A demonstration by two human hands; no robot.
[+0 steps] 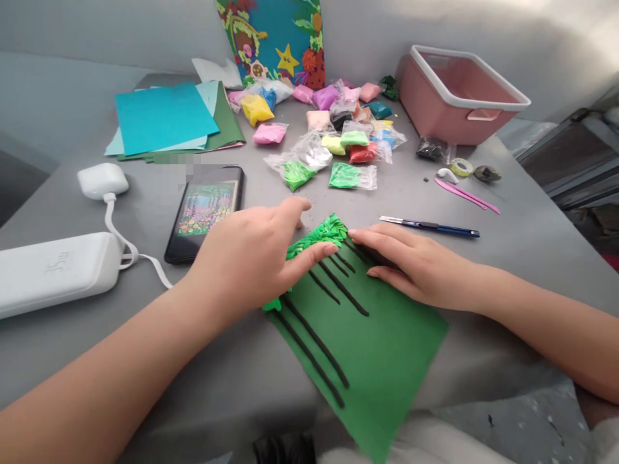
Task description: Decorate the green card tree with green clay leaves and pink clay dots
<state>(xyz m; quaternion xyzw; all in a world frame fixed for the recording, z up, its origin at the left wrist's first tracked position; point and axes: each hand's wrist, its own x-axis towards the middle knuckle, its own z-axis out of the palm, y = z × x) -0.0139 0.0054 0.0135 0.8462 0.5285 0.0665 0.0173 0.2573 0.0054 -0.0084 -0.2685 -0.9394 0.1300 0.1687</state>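
A dark green sheet (382, 348) lies at an angle on the table, its near corner over the front edge. Thin black strips (309, 341), clay-like in look, run down it from a ruffled band of bright green clay (322, 235) along the far end. My left hand (256, 251) is over the far-left part of the sheet, thumb stretched across the clay band and index finger apart from it; its other fingers are hidden. Along the far-right edge, my right hand (411, 261) rests with fingers stretched out, fingertips by the band's right end. Neither hand visibly holds anything.
A phone (207, 209) showing a flowery forest picture and a white power bank (58, 270) with a cable are left. Clay packets (345, 175) spread behind the sheet. A blue craft knife (430, 227), pink tools (467, 195) and a pink bin (449, 96) are right. Coloured sheets (164, 119) lie far left.
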